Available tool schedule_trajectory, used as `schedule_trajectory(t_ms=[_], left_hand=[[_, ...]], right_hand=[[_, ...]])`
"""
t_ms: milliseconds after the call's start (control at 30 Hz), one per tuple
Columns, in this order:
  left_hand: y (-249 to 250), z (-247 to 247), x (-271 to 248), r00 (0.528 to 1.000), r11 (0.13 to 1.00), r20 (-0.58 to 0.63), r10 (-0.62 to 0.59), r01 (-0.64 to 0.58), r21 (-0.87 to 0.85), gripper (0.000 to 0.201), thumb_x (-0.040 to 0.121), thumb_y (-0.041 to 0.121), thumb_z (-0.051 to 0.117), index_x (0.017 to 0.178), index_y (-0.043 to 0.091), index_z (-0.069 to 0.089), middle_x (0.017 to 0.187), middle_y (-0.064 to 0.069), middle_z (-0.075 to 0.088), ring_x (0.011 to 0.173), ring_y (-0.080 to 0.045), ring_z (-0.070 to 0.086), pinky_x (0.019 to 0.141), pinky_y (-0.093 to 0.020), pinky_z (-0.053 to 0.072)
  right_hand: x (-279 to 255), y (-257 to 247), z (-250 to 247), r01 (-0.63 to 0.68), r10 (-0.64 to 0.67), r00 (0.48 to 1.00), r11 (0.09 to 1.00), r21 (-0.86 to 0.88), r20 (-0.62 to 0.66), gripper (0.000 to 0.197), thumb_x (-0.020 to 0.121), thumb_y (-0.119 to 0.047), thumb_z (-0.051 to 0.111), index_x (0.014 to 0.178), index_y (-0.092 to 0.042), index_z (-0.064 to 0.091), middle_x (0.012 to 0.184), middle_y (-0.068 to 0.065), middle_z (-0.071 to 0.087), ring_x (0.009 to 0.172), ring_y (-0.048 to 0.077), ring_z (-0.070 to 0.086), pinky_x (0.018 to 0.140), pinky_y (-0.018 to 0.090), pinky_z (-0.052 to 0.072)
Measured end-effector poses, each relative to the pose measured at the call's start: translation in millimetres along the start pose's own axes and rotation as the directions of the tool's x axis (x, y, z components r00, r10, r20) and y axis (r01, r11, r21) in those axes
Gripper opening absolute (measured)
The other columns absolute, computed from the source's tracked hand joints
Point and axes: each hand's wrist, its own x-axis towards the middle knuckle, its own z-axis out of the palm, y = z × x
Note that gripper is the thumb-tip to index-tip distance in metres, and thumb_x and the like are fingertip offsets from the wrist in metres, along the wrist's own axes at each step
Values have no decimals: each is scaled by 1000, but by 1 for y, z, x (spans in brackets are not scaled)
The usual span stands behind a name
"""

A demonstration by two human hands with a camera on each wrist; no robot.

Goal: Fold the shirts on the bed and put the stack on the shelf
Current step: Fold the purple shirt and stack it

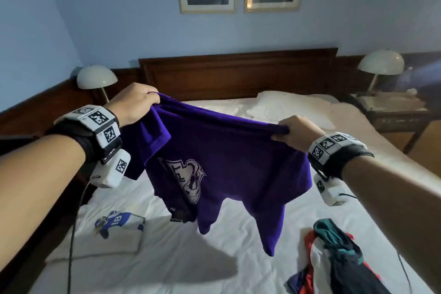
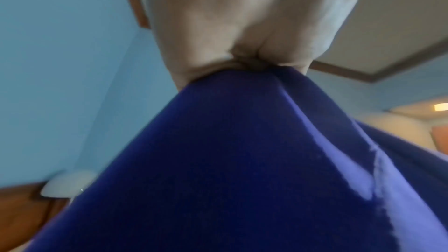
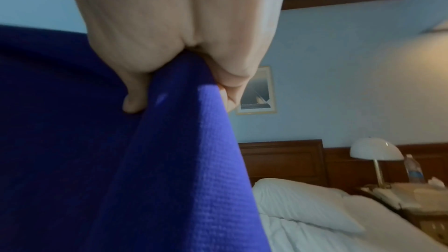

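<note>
A purple shirt (image 1: 233,162) with a white logo hangs in the air above the bed (image 1: 181,258), stretched between both hands. My left hand (image 1: 136,102) grips its upper left edge, fingers curled over the cloth. My right hand (image 1: 296,132) pinches the upper right edge. Both wrist views show purple shirt fabric (image 2: 242,170) (image 3: 150,160) bunched in a closed fist. A folded white shirt (image 1: 107,231) with a blue player print lies on the bed at the left. A crumpled heap of unfolded shirts (image 1: 334,260) sits at the lower right.
White pillows (image 1: 291,107) lie at the wooden headboard (image 1: 238,74). A lamp (image 1: 96,79) stands on each side, the right lamp (image 1: 380,64) on a nightstand (image 1: 393,112) with a water bottle (image 3: 414,168). The mattress middle under the shirt is bare sheet. No shelf is in view.
</note>
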Motion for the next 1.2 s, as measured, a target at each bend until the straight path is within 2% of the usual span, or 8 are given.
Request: schedule_trajectory(t_ms=[133,300,367,400,467,867,1033,1200], left_hand=[[-6,8,-15,1000,986,15,-14,12,164,32,77,43,49,67,13,57,62,-11,53,69,-32,52,66,-40,38],[-12,12,-29,959,990,275,-63,26,137,16,62,44,57,65,31,65,52,13,52,60,-15,53,62,-33,40],[-19,13,-26,936,983,347,-64,-2,185,19,62,41,68,73,27,66,60,18,46,62,-13,56,66,-32,46],[-26,15,-22,931,970,358,-65,-25,242,23,62,37,71,73,18,64,98,23,55,61,-13,55,64,-32,46],[-41,19,-11,931,919,358,-72,-78,385,25,60,32,68,70,10,61,64,-5,65,61,-20,57,63,-36,49],[-113,56,118,999,859,-12,-30,32,511,11,87,10,55,78,9,61,89,-15,63,83,-38,58,69,-36,40],[-119,48,158,955,896,-286,84,53,441,8,85,13,56,84,10,63,99,-22,52,88,-49,56,75,-50,45],[-116,23,163,915,894,-328,233,-69,442,11,82,12,60,89,9,68,100,-22,53,89,-46,55,75,-49,45]], right_hand=[[-9,26,18,-18,39,990,987,-158,132,19,92,-31,68,85,-14,68,73,3,56,75,24,53,65,30,34],[-7,46,39,-108,107,993,994,15,51,28,89,-24,71,64,-16,60,60,2,52,62,20,49,52,28,34],[-2,47,43,-129,126,991,988,79,39,31,87,-21,73,60,-19,56,58,1,50,56,16,45,53,27,34],[2,46,45,-132,129,991,987,94,37,32,86,-21,73,60,-19,56,57,1,49,55,15,44,52,28,34],[11,44,49,-141,139,990,987,79,30,27,87,-22,73,64,-17,59,59,1,52,56,14,46,52,28,34],[135,30,68,-214,202,977,921,-327,-71,23,95,-36,59,97,-15,69,87,6,60,82,25,56,67,30,39],[178,27,57,-267,208,953,922,-279,-222,32,95,-43,57,88,-13,65,85,12,61,78,31,54,64,33,40],[173,19,50,-247,160,920,946,-211,-357,34,96,-41,54,80,-11,59,77,6,52,74,28,48,63,33,36]])
